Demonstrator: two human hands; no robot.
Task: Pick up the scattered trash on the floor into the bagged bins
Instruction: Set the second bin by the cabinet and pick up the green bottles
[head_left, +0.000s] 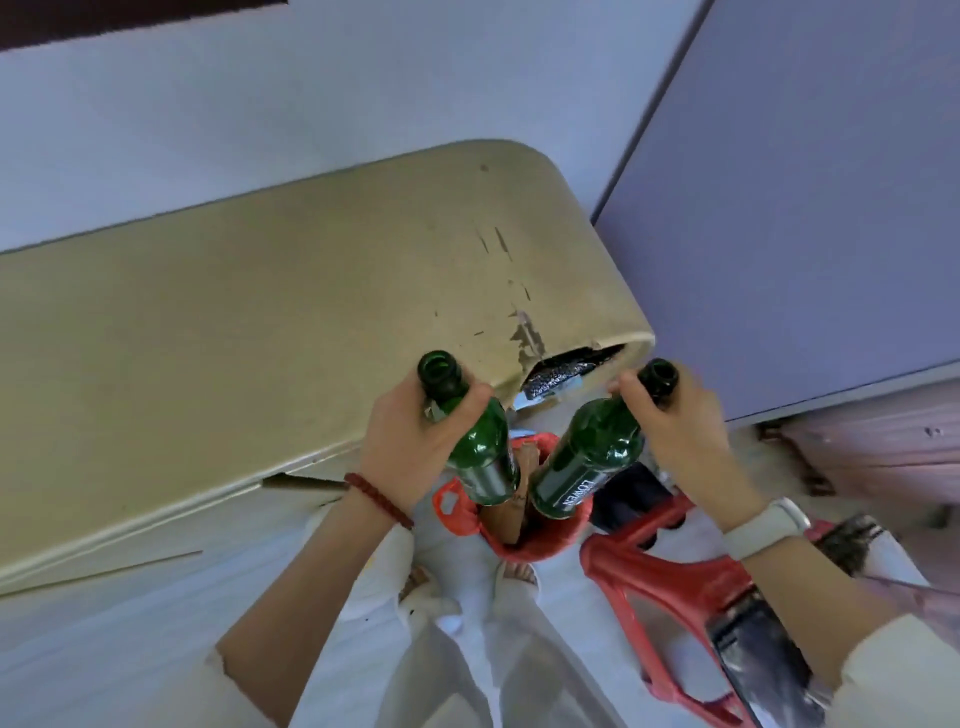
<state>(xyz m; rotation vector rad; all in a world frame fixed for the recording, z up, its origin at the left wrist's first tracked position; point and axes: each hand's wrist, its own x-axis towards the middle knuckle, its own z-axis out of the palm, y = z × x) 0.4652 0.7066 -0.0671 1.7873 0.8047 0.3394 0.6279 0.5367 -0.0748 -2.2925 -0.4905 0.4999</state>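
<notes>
Head view, looking steeply down. The left hand (415, 436) is closed around the neck of a dark green glass bottle (470, 436), mouth up and open, body angled down and to the right; its label band is visible but too blurred to read. The right hand (680, 421) is closed around the neck of a second dark green glass bottle (587, 457), mouth also up and open, body angled down and to the left; white letters on its dark label band read roughly "LÖWEN", the remainder hidden by the curve of the glass. The bases of both bottles converge over the mouth of a round bin lined with a red plastic bag (524, 540), whose loop handle hangs off the left rim; brownish contents show inside but cannot be identified. A red beaded bracelet (376, 499) circles the left wrist and a white-strapped watch (766, 525) the right wrist. Behind the hands stands a beige padded panel with a rounded corner (291, 322), its covering torn and peeling at the lower right edge, where dark material is exposed. To the right of the bin, partly covered by the right forearm, lies a second red plastic bag (670, 577) stretched over a dark bin. A grey-violet flat panel (810, 208) fills the upper right. The person's white trousers (498, 654) and sandalled feet stand on the pale floor (130, 634) just below the bin
</notes>
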